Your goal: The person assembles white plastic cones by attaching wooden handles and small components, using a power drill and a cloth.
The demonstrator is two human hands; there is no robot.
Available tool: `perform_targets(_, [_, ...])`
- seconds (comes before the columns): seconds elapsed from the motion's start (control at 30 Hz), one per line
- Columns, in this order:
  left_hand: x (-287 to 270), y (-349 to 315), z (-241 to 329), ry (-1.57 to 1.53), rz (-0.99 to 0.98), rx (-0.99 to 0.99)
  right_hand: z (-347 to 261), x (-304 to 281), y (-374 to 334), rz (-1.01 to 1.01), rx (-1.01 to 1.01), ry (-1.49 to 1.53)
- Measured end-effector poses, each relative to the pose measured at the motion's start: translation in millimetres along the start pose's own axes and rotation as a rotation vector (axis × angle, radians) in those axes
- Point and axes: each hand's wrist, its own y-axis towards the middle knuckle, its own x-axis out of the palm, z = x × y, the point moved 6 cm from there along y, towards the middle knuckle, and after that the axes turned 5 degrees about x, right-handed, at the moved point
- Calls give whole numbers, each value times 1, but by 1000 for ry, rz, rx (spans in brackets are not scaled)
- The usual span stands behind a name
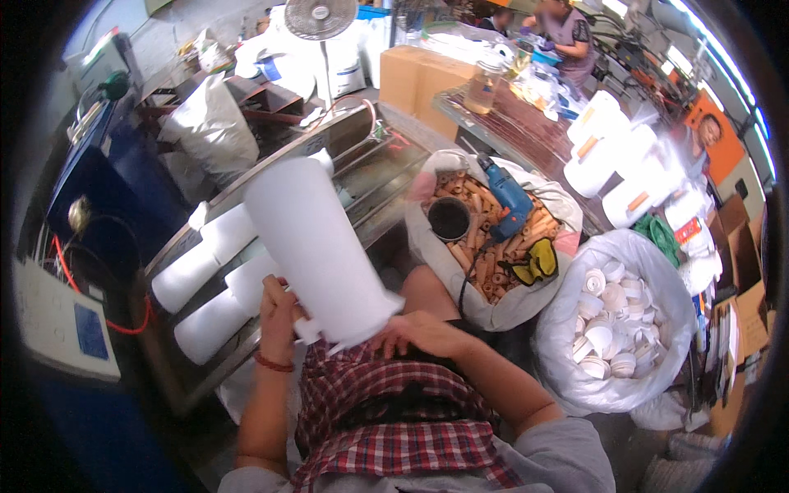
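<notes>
A large white plastic cylinder point(308, 238), like a tall canister, leans over my lap with its flanged end toward me. Against the right side of that end, my right hand point(419, 333) is wrapped round the rim, its fingers partly hidden. My left hand point(279, 316) is curled closed beside the cylinder's lower left edge, close to a small white projection there. What its fingers grip is too small to make out. More white cylinders point(212, 324) lie to the left on a metal-framed bench point(394, 177).
At the right, a sack point(423, 238) holds orange-brown tubes, a blue power drill point(508, 201), a dark cup point(449, 219) and yellow-black gloves point(534, 261). Beside it stands a clear bag point(567, 386) of white caps. A fan point(320, 16) and a person point(567, 41) are farther back.
</notes>
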Motion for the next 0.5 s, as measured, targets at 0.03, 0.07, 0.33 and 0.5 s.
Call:
perform_targets(0.03, [3,5,-4,-151,2,-61,11,-27,-14,9,-157,33])
perform_targets(0.07, [-15,14,-20,-102,-100,-183,8,-59,-35,193,-301,135])
perform_targets(0.33, [64,1,-71,587,-1096,-608,122,-271,-109,1145,-48,762])
perform_targets(0.5, [98,27,-78,1042,-1246,92,114,-311,-70,941,-157,816])
